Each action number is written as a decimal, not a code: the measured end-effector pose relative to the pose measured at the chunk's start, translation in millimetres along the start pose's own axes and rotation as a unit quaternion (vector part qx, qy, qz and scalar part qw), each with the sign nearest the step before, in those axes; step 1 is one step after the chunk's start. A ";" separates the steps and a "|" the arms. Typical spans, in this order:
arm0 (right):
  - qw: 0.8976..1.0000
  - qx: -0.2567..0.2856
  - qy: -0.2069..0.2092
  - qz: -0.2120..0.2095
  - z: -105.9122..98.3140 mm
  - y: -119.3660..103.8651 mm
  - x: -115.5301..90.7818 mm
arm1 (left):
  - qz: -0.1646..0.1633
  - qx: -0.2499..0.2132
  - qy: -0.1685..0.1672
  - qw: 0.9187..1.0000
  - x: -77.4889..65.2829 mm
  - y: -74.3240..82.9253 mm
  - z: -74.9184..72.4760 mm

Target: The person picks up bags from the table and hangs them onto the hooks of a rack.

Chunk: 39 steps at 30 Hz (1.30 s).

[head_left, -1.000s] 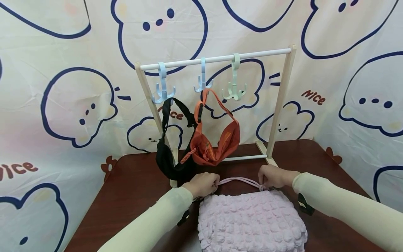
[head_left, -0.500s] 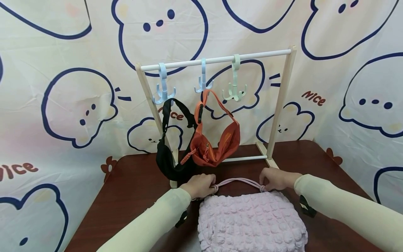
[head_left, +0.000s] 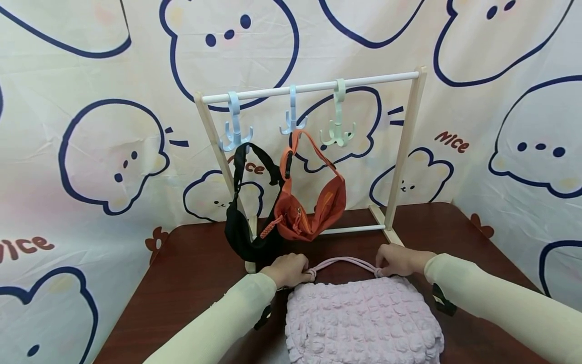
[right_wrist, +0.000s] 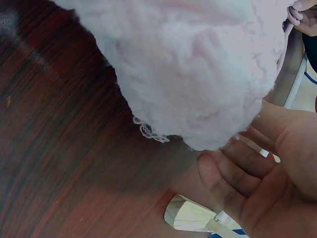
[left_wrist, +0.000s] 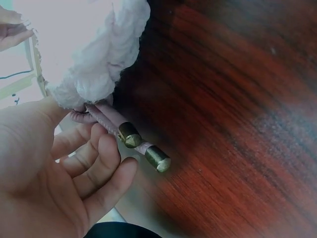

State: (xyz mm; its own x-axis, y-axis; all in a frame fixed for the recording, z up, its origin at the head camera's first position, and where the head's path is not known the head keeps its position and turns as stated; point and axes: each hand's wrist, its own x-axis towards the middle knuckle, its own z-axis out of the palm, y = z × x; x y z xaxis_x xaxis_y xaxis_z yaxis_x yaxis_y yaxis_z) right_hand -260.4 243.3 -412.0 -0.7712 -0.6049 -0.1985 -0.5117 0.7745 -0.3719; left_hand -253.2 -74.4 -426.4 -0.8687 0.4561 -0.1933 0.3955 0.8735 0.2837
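Observation:
A pale pink puckered handbag [head_left: 364,318] lies on the dark wooden table, its cord handle [head_left: 347,260] arched above the top edge. My left hand [head_left: 287,270] pinches the cord by the knot at the bag's upper left corner. In the left wrist view, two cord ends with brass-coloured tips [left_wrist: 130,135] stick out past those fingers. At the upper right corner, my right hand [head_left: 400,260] pinches the other end of the handle. The right wrist view shows that hand's curled fingers [right_wrist: 237,166] against the bag; its fingertip contact is partly hidden by the fabric.
Behind the bag stands a wooden rack with a white bar [head_left: 313,87]. Two blue hooks and a green hook [head_left: 338,116] hang from it. A black bag [head_left: 245,237] and an orange bag [head_left: 309,217] hang on the blue hooks, close beyond my left hand. A patterned cloth surrounds the table [head_left: 182,283].
My left hand has shifted slightly left and down, so the left knot of the cord now shows. The right hand has moved slightly right and down. The handbag has hardly moved.

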 end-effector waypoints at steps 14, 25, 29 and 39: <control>1.000 0.029 -0.005 0.008 4.5 3.9 4.0 | -0.002 -0.021 -0.005 1.000 0.0 0.5 2.8; 0.998 0.011 -0.005 0.056 2.0 -1.4 0.3 | -0.008 -0.039 0.003 0.999 2.3 -1.0 5.3; 0.997 0.005 -0.013 0.071 -1.1 -4.2 -2.3 | -0.005 -0.040 0.004 0.999 1.9 -1.5 4.5; 0.999 0.019 0.002 0.048 5.1 -0.6 -3.2 | 0.010 -0.035 -0.022 0.999 1.7 -5.0 -0.3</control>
State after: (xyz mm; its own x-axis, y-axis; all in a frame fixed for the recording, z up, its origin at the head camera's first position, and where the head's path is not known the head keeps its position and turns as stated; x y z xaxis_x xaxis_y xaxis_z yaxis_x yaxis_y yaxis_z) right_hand -255.7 243.9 -415.8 -0.8175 -0.5269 -0.2324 -0.4198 0.8215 -0.3858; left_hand -256.8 -78.1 -427.9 -0.8465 0.4811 -0.2279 0.3887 0.8511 0.3528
